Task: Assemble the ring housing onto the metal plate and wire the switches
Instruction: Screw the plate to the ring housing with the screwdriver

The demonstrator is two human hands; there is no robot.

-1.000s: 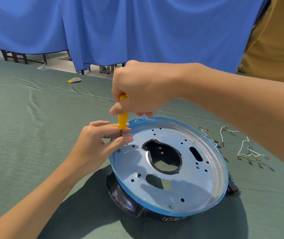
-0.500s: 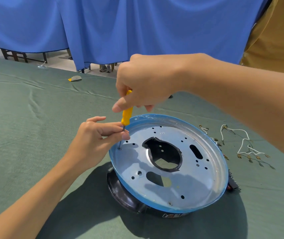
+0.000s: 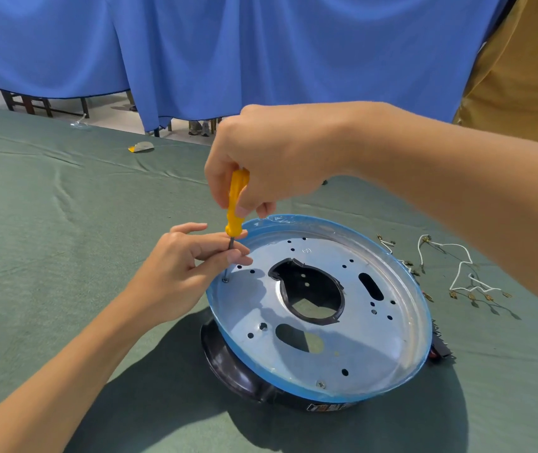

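- Plate (image 3: 375, 338): round metal disc with a blue-filmed rim, lower centre of the frame, lying tilted on the black housing (image 3: 228, 364), which rests on the green cloth (image 3: 48, 223).
- Right hand (image 3: 261, 165), centre: fingers wrapped round the yellow handle of the screwdriver (image 3: 235, 204), which is held nearly upright.
- Left hand (image 3: 179, 273), left of centre: fingertips pinch the bare shaft just below the handle, steadying it.
- Screw (image 3: 225, 280): under the driver tip, at the plate's left edge. A second screw (image 3: 320, 384) sits near the plate's lower rim.
- Wires (image 3: 463, 273): white, with small terminals, lying loose on the cloth at right, apart from the plate.
- Handling, as judged: the plate looks thin, stiff and light, and its film looks slick. It may rock on the housing under pressure, so it is best held at the rim or pressed flat near the screw. The cut-out edges could be sharp. The housing looks like rigid plastic, best gripped by its outer wall.
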